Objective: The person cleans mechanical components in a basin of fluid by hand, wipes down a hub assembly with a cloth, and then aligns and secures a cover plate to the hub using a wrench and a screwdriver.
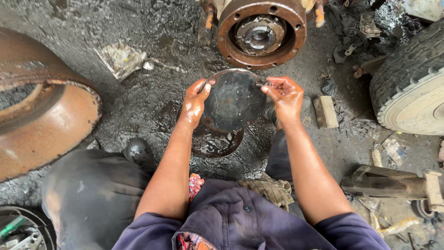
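Nearest the camera are the person's dark work clothes and bent knees, with a shoe (140, 153) on the oily ground. Above a shallow round pan (216, 142) of dirty liquid, both greasy hands hold a dark round metal plate (234, 102) by its rim: the left hand (194, 101) pinches the left edge, the right hand (286, 95) grips the right edge, fingers closed on it. A small wooden block (325, 111) lies just right of the right hand. Farther off stands a rusty wheel hub (262, 32), a large rusted drum (41, 120) at left and a tyre (411, 88) at right.
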